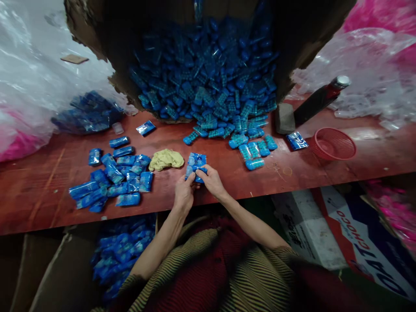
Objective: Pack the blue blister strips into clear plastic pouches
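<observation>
Both hands meet at the front of the red table, around a blue printed wrapper (pixel 196 159). My left hand (pixel 184 190) pinches its lower left side, thumb on top. My right hand (pixel 212 183) is closed on its lower right side, where the wrapper looks folded over; whether anything lies inside is hidden by the fingers. Just left of the hands is a crumpled yellowish cloth (pixel 166 159). Farther left lies a loose group of wrapped blue packets (pixel 118 189). To the right are several clear, blue-ended containers (pixel 254 164) with small turquoise pieces inside.
A torn cardboard box (pixel 92 28) spills many blue containers (pixel 208 86) onto the table (pixel 42 190). At right are a dark bottle (pixel 318 102) leaning over, a grey block (pixel 285 118), a flat blue stack (pixel 297 141) and a red basket (pixel 334 144). Blue packets (pixel 125 247) fill space below.
</observation>
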Action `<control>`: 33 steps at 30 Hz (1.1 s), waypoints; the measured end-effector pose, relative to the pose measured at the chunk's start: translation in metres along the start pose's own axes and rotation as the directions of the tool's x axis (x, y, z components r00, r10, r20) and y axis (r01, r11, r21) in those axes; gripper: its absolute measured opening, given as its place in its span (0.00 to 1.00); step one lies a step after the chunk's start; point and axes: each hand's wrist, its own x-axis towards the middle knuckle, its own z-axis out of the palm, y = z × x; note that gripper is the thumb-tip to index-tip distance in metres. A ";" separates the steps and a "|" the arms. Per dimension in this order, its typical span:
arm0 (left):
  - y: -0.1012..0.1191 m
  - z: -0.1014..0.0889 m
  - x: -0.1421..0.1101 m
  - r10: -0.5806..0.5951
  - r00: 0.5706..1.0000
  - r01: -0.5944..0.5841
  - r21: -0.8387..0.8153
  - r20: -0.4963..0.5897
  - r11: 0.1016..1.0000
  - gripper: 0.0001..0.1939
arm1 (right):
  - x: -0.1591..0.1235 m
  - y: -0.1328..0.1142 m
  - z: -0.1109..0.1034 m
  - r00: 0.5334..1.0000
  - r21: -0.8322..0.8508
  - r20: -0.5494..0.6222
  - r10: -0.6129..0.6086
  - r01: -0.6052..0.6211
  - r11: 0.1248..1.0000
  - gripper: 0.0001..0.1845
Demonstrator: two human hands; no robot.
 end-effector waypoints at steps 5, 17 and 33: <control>-0.001 -0.001 -0.002 -0.150 0.987 0.156 -0.110 0.061 0.982 0.13 | -0.006 -0.015 -0.013 0.995 -0.220 0.053 -0.085 0.094 0.971 0.19; 0.010 0.000 -0.009 -0.406 0.913 0.399 -0.263 0.027 0.879 0.11 | -0.013 -0.017 -0.124 0.952 -0.963 -0.216 -0.217 -0.170 0.211 0.17; 0.006 -0.005 -0.012 -0.364 0.931 0.358 -0.236 0.020 0.903 0.11 | -0.012 -0.031 -0.051 0.990 -0.299 0.028 -0.136 0.138 0.944 0.16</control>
